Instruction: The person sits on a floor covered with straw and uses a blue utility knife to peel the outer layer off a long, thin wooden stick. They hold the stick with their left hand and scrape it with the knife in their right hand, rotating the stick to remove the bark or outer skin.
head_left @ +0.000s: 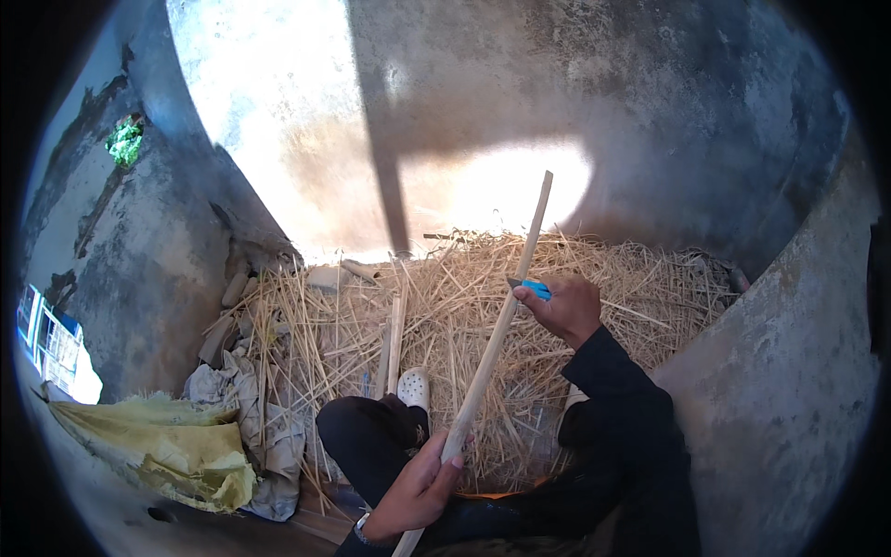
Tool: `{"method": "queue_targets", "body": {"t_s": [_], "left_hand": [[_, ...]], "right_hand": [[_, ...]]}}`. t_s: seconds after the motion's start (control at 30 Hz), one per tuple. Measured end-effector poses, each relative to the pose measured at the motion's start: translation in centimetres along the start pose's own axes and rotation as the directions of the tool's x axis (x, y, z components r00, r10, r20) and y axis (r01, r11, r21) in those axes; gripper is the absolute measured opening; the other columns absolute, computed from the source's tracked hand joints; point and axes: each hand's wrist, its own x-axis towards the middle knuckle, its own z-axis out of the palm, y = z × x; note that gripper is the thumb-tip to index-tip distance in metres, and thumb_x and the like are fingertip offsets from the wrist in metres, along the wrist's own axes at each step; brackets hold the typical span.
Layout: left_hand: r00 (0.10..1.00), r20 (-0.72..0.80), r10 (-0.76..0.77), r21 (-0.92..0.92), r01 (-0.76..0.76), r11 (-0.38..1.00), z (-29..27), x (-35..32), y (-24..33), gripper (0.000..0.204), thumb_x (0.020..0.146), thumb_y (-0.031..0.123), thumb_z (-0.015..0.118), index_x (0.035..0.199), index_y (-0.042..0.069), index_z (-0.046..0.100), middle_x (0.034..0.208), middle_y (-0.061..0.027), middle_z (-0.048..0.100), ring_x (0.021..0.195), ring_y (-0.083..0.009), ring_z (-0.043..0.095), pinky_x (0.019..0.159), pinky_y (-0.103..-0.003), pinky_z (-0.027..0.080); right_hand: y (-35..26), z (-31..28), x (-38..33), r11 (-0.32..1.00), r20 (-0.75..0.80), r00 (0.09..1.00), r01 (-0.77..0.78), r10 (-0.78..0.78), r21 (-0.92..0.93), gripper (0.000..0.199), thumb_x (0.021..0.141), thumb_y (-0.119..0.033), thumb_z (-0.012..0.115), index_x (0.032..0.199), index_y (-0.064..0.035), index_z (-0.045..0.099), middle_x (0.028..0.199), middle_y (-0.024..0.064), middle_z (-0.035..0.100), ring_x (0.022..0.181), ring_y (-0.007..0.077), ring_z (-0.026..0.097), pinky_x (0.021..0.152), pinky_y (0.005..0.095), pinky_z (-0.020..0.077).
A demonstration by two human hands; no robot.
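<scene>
A long pale strip of wood or split bamboo [492,353] runs slanting from the lower edge up toward the sunlit wall. My left hand [418,492] is wrapped round its lower part, close to my knee. Farther up, my right hand [569,311] grips a blue-handled utility knife [535,290]. Its dark blade points left and lies at the strip's edge, though I cannot tell whether it cuts in. The strip's far end stands free above the straw.
Loose straw or thin shavings [640,288] cover the floor. More strips [396,343] lie left of a white clog [414,388]. Crumpled grey cloth [278,446] and a yellowish torn sheet [162,446] are at left. Concrete walls [650,111] close in ahead and on both sides.
</scene>
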Motion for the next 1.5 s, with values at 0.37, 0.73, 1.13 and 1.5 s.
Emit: {"method": "queue_targets", "body": {"t_s": [0.37, 0.73, 1.13, 1.5], "left_hand": [[0.996, -0.072, 0.050, 0.067, -0.045, 0.997, -0.8, -0.2, 0.0, 0.034, 0.102, 0.020, 0.044, 0.131, 0.002, 0.043, 0.077, 0.0048, 0.044, 0.063, -0.0024, 0.038, 0.056, -0.018, 0.032], [1.000, 0.017, 0.014, 0.038, -0.015, 0.999, 0.0, -2.1, -1.5, 0.037, 0.102, 0.022, 0.045, 0.134, 0.003, 0.042, 0.080, 0.0039, 0.045, 0.067, -0.0036, 0.039, 0.060, -0.019, 0.035], [0.999, 0.004, -0.046, -0.109, 0.046, 0.993, -2.0, -0.8, -1.0, 0.053, 0.102, 0.022, 0.046, 0.148, 0.003, 0.028, 0.075, -0.0014, 0.051, 0.060, -0.0063, 0.045, 0.055, -0.019, 0.038], [0.998, -0.057, 0.005, -0.159, -0.014, 0.987, -1.8, 0.1, -0.9, 0.059, 0.102, 0.027, 0.047, 0.151, 0.004, 0.024, 0.066, 0.0027, 0.042, 0.055, -0.0043, 0.039, 0.050, -0.018, 0.034]], "right_hand": [[-2.0, 2.3, -2.9, 0.936, -0.027, 0.935, 0.353, -0.353, -0.011, 0.068, 0.076, -0.077, 0.057, 0.053, -0.0123, 0.053, 0.046, 0.0055, 0.049, 0.042, 0.0251, 0.055, 0.043, 0.0381, 0.0417], [5.2, 2.1, 1.7, 0.978, -0.036, 0.998, 0.040, -0.048, -0.204, 0.074, 0.085, -0.076, 0.043, 0.058, -0.0091, 0.060, 0.046, 0.0078, 0.049, 0.042, 0.0259, 0.053, 0.046, 0.0438, 0.0425], [6.6, -1.6, 3.0, 0.960, 0.043, 0.963, -0.259, 0.265, -0.107, 0.071, 0.091, -0.067, 0.041, 0.067, -0.0060, 0.066, 0.059, 0.0169, 0.057, 0.061, 0.0351, 0.061, 0.056, 0.0472, 0.0446], [-4.2, 1.7, -4.1, 0.938, 0.100, 0.933, 0.339, -0.346, 0.077, 0.070, 0.078, -0.078, 0.053, 0.057, -0.0118, 0.061, 0.046, 0.0073, 0.052, 0.042, 0.0249, 0.057, 0.043, 0.0373, 0.0452]]}}
